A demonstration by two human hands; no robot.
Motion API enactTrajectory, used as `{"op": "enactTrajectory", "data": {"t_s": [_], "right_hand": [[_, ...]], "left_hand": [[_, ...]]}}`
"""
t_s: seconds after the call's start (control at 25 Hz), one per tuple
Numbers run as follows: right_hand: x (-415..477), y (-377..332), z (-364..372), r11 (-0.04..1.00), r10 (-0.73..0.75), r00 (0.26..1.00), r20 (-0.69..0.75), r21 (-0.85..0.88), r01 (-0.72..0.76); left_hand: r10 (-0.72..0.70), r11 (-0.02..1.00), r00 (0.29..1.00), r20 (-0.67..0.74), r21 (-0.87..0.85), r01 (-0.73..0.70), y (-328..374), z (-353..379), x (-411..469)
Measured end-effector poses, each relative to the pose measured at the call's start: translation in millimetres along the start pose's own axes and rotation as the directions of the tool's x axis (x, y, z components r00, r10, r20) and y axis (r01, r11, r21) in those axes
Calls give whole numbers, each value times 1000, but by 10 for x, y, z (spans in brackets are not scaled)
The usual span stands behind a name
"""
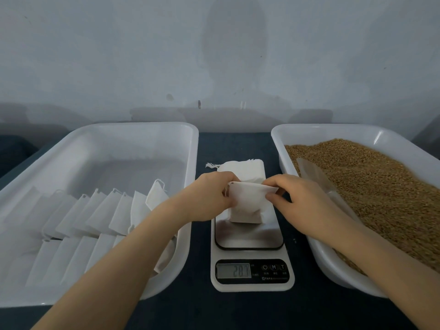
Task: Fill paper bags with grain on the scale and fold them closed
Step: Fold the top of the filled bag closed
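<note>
White paper bag (247, 206), darker at its filled base, stands on the white steel-topped digital scale (250, 236), each top corner pinched in the grip of left hand (209, 198) and right hand (307, 201), evidently to fold the mouth closed.

Both forearms are bare along all their visible length, down to the wrists; the left hand (209, 196) and the right hand (307, 201) are bare too.

Dark worktop (240, 144), and the scale (252, 284) sits dead centre. At nine o'clock from it, a white tray (194, 163); at three o'clock, a second tray (277, 148) heaped with grain (369, 182). At twelve, just beyond the scale, a stack of paper bags (238, 167) lies flat.
</note>
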State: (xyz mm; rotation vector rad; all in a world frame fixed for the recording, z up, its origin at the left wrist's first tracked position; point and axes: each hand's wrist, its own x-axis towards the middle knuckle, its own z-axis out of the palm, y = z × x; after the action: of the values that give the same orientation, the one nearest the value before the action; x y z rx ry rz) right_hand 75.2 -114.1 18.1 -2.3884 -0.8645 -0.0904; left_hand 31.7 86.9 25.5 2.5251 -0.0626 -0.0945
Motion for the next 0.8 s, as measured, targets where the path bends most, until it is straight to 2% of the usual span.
{"op": "enactTrajectory", "data": {"t_s": [0.8], "right_hand": [[-25, -24, -13, 1000, -2, 1000, 16, 28, 1]], "left_hand": [[-9, 1000, 1000, -1, -15, 9, 13, 40, 5]]}}
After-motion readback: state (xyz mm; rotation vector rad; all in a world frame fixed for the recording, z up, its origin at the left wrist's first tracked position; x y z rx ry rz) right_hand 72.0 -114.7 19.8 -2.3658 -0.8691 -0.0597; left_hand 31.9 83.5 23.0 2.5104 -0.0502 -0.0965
